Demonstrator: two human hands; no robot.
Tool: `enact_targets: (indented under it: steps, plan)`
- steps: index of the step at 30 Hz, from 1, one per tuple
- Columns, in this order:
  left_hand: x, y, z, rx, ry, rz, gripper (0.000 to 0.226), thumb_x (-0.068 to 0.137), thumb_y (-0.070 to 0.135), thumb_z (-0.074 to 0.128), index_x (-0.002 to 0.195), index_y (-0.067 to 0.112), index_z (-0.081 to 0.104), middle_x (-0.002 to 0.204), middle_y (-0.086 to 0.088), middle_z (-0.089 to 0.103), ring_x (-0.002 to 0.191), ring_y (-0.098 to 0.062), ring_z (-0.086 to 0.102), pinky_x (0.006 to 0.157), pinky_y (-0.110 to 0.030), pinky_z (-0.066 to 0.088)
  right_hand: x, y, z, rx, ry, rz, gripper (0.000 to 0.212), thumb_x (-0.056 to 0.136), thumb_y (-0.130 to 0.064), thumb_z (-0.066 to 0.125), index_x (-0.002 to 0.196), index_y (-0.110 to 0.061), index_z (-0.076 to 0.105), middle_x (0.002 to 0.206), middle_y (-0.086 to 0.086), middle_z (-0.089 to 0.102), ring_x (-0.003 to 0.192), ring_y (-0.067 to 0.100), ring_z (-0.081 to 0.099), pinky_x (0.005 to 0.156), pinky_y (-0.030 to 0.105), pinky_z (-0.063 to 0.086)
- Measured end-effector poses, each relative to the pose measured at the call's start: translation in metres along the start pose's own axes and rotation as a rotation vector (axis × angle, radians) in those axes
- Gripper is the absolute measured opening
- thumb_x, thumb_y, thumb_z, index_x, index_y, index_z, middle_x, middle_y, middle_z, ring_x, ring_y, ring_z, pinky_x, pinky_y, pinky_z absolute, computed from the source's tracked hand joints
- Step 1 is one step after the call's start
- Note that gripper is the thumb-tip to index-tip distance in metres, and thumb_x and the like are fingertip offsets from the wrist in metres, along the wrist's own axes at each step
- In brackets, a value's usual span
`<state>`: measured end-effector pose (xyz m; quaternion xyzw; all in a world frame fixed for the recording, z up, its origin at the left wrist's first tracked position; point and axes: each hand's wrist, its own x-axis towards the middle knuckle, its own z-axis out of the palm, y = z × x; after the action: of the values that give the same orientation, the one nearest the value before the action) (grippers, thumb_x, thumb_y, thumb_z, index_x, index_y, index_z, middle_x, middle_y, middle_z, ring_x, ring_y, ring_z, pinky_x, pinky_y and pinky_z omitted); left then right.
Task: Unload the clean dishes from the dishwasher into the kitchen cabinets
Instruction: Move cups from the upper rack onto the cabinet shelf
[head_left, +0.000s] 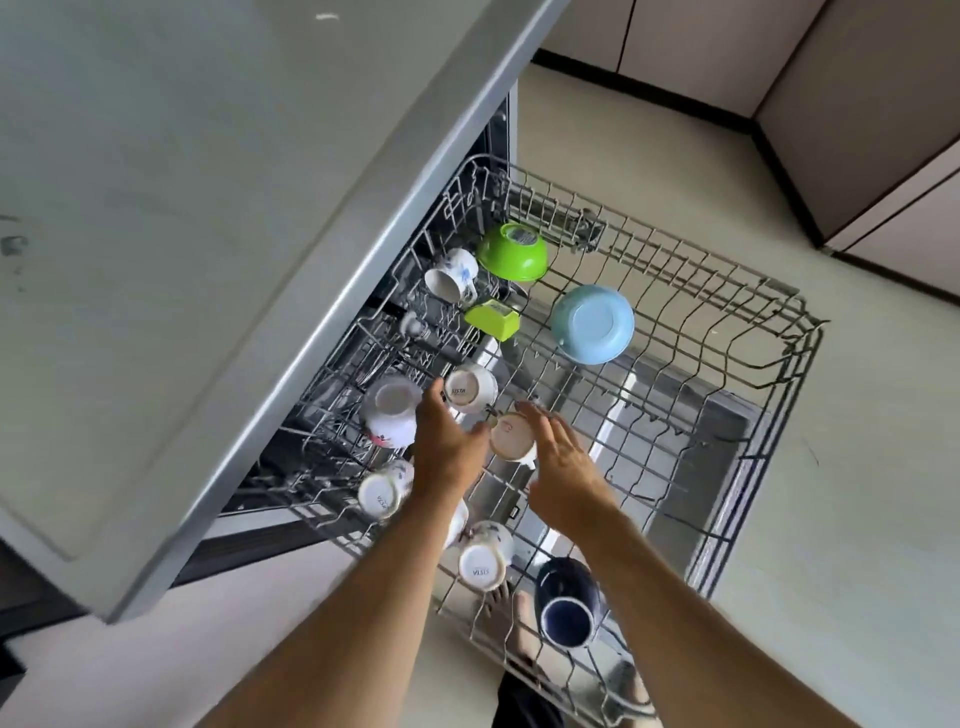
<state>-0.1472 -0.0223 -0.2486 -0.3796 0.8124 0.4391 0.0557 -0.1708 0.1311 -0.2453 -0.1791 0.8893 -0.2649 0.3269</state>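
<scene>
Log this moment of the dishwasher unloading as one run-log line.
phase: reaching | left hand: open, beside white cup | right hand: open, beside same cup | upper rack: pulled out, cups and bowls upside down

A home kitchen. A wire dishwasher rack is pulled out under a pale counter, loaded with upturned cups and 2 plastic bowls (1 green, 1 blue). Beige cabinets with dark plinths line the light floor.
</scene>
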Motion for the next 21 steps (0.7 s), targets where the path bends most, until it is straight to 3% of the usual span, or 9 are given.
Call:
enact_targets:
  steps: [3,7,11,14,17,21]
  plan:
    - [0.020,0.000,0.012,-0.015,0.016,-0.006,0.088,0.079,0.016,0.078,0.150,0.008,0.026,0.142,-0.014,0.044,0.129,-0.027,0.048,0.108,-0.038,0.042,0.018,0.003,0.005,-0.129,-0.039,-0.081,0.103,0.077,0.017,0.041,0.158,-0.030,-0.002,0.166,-0.007,0.000,0.152,0.014,-0.003,0.122,0.031,-0.001]
    - [0.041,-0.004,0.021,-0.012,0.019,-0.038,0.085,0.078,0.018,0.079,0.147,0.006,0.030,0.138,-0.017,0.045,0.121,-0.030,0.052,0.102,-0.047,0.047,0.034,0.012,0.008,-0.169,-0.020,-0.133,0.091,0.088,0.008,0.053,0.158,-0.030,0.008,0.165,-0.006,0.010,0.152,0.019,0.012,0.120,0.034,0.015]
    - [0.054,-0.008,0.027,0.005,0.008,-0.025,0.081,0.073,0.019,0.083,0.140,0.011,0.038,0.132,-0.015,0.050,0.111,-0.027,0.057,0.093,-0.039,0.052,0.041,0.018,0.010,-0.145,-0.010,-0.169,0.085,0.085,-0.011,0.071,0.153,-0.027,0.023,0.158,-0.002,0.029,0.144,0.021,0.033,0.115,0.034,0.031]
    - [0.056,-0.010,0.032,-0.010,0.059,-0.001,0.088,0.061,0.028,0.092,0.133,0.011,0.044,0.126,-0.018,0.055,0.106,-0.029,0.059,0.090,-0.044,0.054,0.040,0.022,0.011,-0.078,0.031,-0.131,0.081,0.082,-0.018,0.076,0.149,-0.028,0.030,0.146,0.001,0.046,0.121,0.025,0.057,0.095,0.033,0.048]
    - [0.056,-0.011,0.034,-0.033,0.101,0.001,0.090,0.057,0.038,0.092,0.130,0.012,0.046,0.122,-0.018,0.055,0.102,-0.029,0.057,0.088,-0.045,0.052,0.038,0.026,0.018,0.035,0.131,-0.155,0.077,0.078,-0.018,0.080,0.143,-0.025,0.039,0.132,0.004,0.058,0.099,0.026,0.066,0.076,0.027,0.051]
    - [0.049,-0.008,0.031,-0.117,0.165,0.032,0.080,0.062,0.028,0.091,0.128,0.011,0.050,0.119,-0.017,0.053,0.107,-0.032,0.051,0.091,-0.043,0.046,0.032,0.022,0.019,0.217,0.283,-0.126,0.073,0.071,-0.017,0.083,0.134,-0.026,0.048,0.119,-0.002,0.060,0.089,0.011,0.058,0.075,0.018,0.042]
